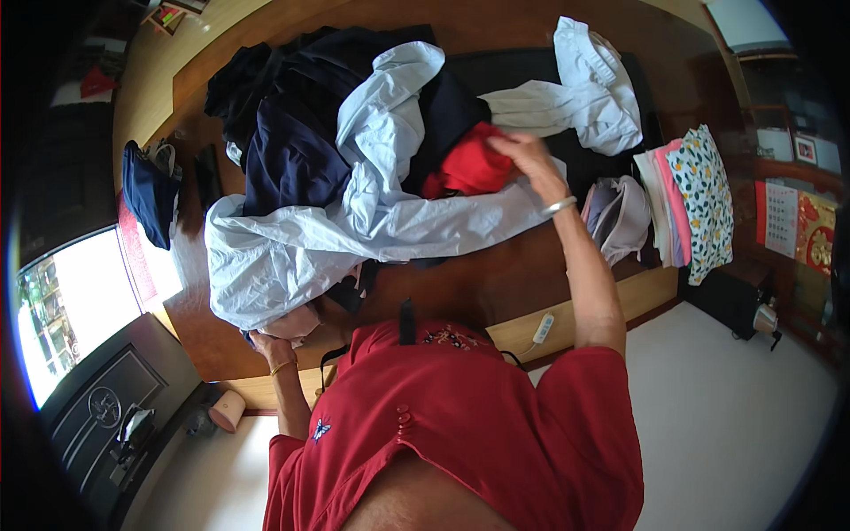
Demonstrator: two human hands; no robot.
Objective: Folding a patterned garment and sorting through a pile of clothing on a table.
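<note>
My right hand (528,159), with a silver bangle at the wrist, grips the upper right edge of a bunched red cloth (471,162). The hand is slightly blurred. At the near left of the wooden table, my left hand (271,348) touches a pale pink cloth (292,324); its fingertips are partly hidden by fabric. A long light-blue garment (279,245) lies crumpled between the hands, with one part stretching beneath the red cloth. Behind it are a navy garment (292,156) and a heap of black clothing (312,66).
White elastic-waisted trousers (597,93) lie at the far right. Beside a pale bra (621,219) stands a folded stack with a lemon-print cloth (702,199). A dark blue bag (147,192) sits left. A white power strip (543,328) hangs at the wooden table's (458,292) near edge.
</note>
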